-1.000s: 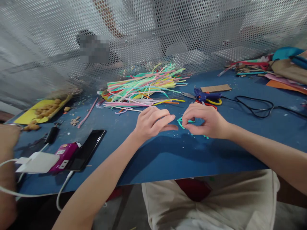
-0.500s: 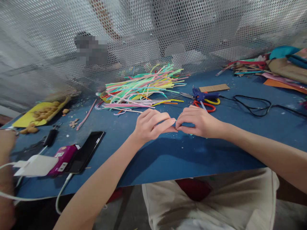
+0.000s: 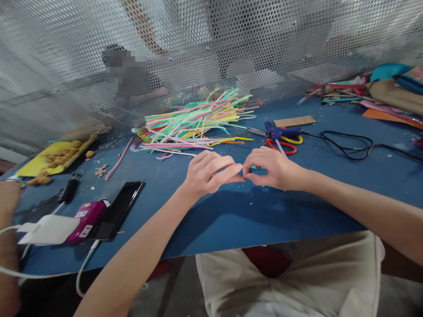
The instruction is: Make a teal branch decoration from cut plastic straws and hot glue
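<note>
My left hand [image 3: 211, 173] and my right hand [image 3: 272, 169] meet fingertip to fingertip over the blue table [image 3: 231, 233]. Both are pinched closed; whatever lies between the fingertips is too small to make out. A bit of green [image 3: 257, 167] shows behind the fingers of my right hand. Just beyond my hands lies a pile of pastel fuzzy stems [image 3: 201, 121]. Scissors with red and yellow handles [image 3: 286, 149] and a blue glue gun [image 3: 280, 131] rest beyond my right hand.
A black phone [image 3: 120, 209], a purple power block [image 3: 87, 220] and a white charger [image 3: 54, 229] lie at left, near another person's arm [image 3: 8, 237]. Brown lumps sit on a yellow tray [image 3: 28, 163]. Cardboard [image 3: 295, 121] and a black cable [image 3: 350, 149] lie at right. Perforated metal [image 3: 264, 39] stands behind.
My hands have hardly moved. The green bit behind my right hand's fingers shows more now.
</note>
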{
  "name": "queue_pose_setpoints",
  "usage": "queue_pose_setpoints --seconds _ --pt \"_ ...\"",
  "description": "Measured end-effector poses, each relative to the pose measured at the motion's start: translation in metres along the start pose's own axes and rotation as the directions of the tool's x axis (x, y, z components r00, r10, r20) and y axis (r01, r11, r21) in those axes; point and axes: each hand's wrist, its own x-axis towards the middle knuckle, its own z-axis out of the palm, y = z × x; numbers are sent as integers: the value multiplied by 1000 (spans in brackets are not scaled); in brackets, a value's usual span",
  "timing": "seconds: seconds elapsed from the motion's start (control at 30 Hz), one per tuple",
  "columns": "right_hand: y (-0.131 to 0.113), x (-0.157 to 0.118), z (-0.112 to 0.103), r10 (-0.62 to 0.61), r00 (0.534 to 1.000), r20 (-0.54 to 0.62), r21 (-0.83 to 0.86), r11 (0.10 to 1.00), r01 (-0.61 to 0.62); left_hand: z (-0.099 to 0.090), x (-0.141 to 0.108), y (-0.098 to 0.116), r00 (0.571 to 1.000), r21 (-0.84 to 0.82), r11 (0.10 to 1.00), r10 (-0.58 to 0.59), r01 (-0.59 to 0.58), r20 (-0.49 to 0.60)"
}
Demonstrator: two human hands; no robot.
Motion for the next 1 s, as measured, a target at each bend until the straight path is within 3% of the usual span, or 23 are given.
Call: queue_pose_setpoints --seconds 0.53,0.67,0.87,1.0 --pt "-3 0 -4 84 996 -29 203 976 -76 -1 -2 -2 1000 -22 1000 -22 22 -5" --pt "-2 -1 -14 83 995 -53 241 968 -67 -2 -1 -1 990 -32 991 -124 126 60" --pt "26 -6 -46 70 992 -102 0 998 -70 10 -6 -5 923 -40 936 -335 348 190" --pt "48 -9 -61 98 994 -43 -123 987 -103 19 -12 -8 796 -44 869 -430 493 425"
